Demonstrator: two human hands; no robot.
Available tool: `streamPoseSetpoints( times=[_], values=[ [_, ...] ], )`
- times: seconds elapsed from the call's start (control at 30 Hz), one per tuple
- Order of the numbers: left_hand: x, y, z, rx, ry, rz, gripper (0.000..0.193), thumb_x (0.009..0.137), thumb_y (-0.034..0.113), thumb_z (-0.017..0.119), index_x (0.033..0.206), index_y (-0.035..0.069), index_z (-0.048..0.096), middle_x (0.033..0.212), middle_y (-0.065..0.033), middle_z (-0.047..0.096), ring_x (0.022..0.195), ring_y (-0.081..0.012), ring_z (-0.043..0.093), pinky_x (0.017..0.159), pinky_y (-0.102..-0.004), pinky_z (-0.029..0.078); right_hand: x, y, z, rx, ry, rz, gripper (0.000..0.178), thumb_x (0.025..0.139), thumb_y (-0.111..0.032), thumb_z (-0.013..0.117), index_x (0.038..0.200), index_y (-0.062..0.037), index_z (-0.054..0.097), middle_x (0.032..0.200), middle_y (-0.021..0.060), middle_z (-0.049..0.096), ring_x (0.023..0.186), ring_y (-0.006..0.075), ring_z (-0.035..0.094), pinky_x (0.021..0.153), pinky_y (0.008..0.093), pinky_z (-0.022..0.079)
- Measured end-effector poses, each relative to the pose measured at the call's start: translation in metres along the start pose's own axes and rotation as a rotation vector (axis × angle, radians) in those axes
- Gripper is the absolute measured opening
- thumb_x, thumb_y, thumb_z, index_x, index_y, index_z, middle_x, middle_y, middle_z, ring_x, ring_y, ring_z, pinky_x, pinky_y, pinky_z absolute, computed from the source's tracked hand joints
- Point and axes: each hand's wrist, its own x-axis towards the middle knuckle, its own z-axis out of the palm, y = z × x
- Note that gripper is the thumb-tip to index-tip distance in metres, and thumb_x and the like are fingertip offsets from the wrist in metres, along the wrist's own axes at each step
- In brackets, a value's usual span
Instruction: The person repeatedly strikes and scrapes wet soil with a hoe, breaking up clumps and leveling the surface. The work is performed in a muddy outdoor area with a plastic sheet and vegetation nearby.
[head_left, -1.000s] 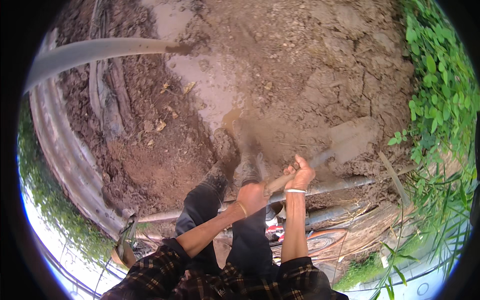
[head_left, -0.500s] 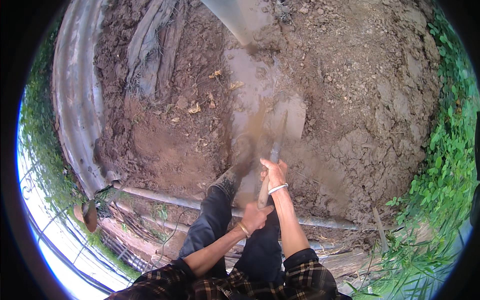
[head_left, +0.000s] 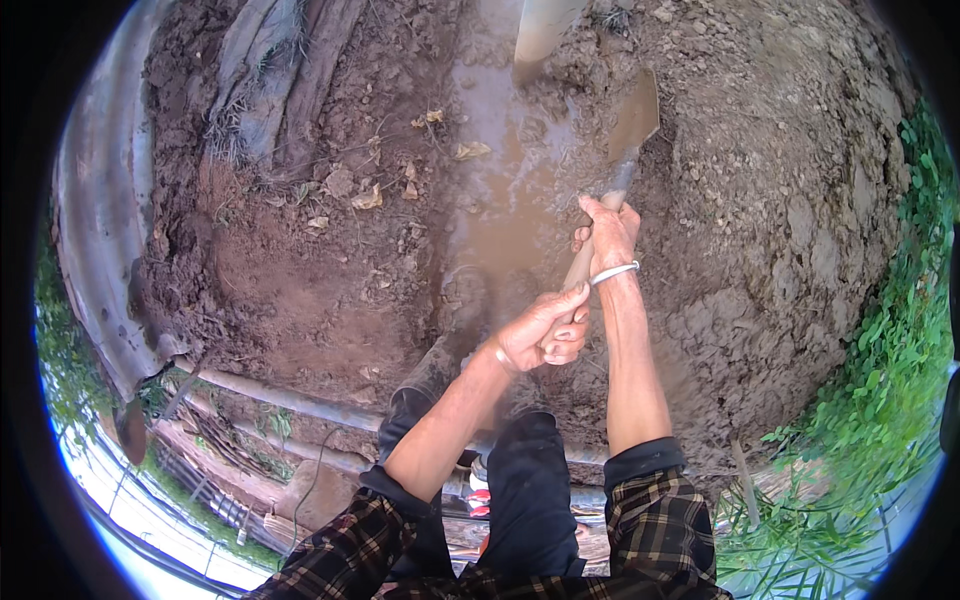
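Observation:
My left hand [head_left: 548, 328] is closed round the near end of a shovel's wooden handle [head_left: 579, 268]. Further up, close to the metal socket, my right hand [head_left: 612, 235] grips the same handle. The mud-coated shovel blade [head_left: 636, 118] is tilted, over the right edge of a muddy water trench [head_left: 515, 215]. At the top of the view, a pale tapering piece [head_left: 545, 38] reaches down to the trench; its upper part is cut off and I cannot tell its kind. My left boot [head_left: 437, 365] is in the mud.
Wet lumpy soil [head_left: 770, 200] rises to the right, with green plants [head_left: 880, 340] beyond. On the left lie a corrugated metal sheet [head_left: 105, 200] and a dirty cloth-like strip [head_left: 262, 80]. A long pipe [head_left: 280, 396] crosses behind my legs.
Both hands have moved forward and right with the shovel, its blade passing from the trench water to the right edge. The pale piece has shifted right. My view has shifted slightly.

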Motion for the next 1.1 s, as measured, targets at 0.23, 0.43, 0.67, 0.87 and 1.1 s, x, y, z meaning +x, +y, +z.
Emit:
streamPoseSetpoints(
  times=[0.23, 0.43, 0.67, 0.87, 1.1],
  values=[
    [0.031, 0.008, 0.002, 0.168, 0.209, 0.026, 0.044, 0.098, 0.052, 0.054, 0.084, 0.012, 0.045, 0.059, 0.0055, 0.036, 0.041, -0.0066, 0.031, 0.036, -0.0234, 0.023, 0.045, 0.000, 0.007, -0.359, 0.081, -0.004, 0.014, 0.082, -0.004, 0.070, 0.081, -0.0014, 0.056, 0.058, 0.0047, 0.051, 0.039, 0.0162, 0.049, 0.036, 0.0360, 0.042],
    [0.069, 0.045, 0.016, 0.225, 0.326, 0.093, 0.042, 0.098, 0.050, 0.056, 0.083, 0.012, 0.043, 0.058, 0.0057, 0.036, 0.040, -0.0064, 0.031, 0.035, -0.0230, 0.021, 0.109, -0.021, 0.017, -0.329, -0.116, 0.091, 0.010, 0.080, -0.003, 0.070, 0.081, 0.0027, 0.061, 0.057, 0.0074, 0.053, 0.041, 0.0190, 0.051, 0.038, 0.0377, 0.045],
    [0.043, 0.076, 0.027, -0.169, 0.032, 0.158, 0.042, 0.101, 0.048, 0.049, 0.082, 0.011, 0.044, 0.058, 0.0070, 0.032, 0.040, -0.0051, 0.029, 0.035, -0.0205, 0.023, 0.097, -0.037, 0.063, -0.609, -0.098, -0.274, 0.015, 0.081, -0.006, 0.070, 0.081, 0.0065, 0.062, 0.057, 0.0084, 0.056, 0.044, 0.0212, 0.055, 0.041, 0.0375, 0.047],
    [0.010, 0.055, 0.047, 0.203, 0.257, 0.186, 0.041, 0.101, 0.047, 0.051, 0.083, 0.010, 0.045, 0.058, 0.0064, 0.034, 0.040, -0.0046, 0.029, 0.035, -0.0218, 0.020, 0.038, -0.039, 0.049, -0.123, -0.172, -0.084, 0.020, 0.079, -0.008, 0.074, 0.074, 0.0005, 0.057, 0.058, 0.0059, 0.055, 0.043, 0.0167, 0.054, 0.037, 0.0331, 0.045],
    [0.013, 0.120, 0.067, 0.421, 0.313, 0.052, 0.041, 0.097, 0.047, 0.058, 0.086, 0.009, 0.048, 0.057, 0.0063, 0.037, 0.039, -0.0035, 0.028, 0.034, -0.0214, 0.017, 0.059, -0.079, 0.067, 0.067, -0.003, -0.094, 0.021, 0.081, -0.005, 0.071, 0.075, 0.0003, 0.052, 0.057, 0.0068, 0.053, 0.042, 0.0173, 0.053, 0.036, 0.0334, 0.043]
  ],
)
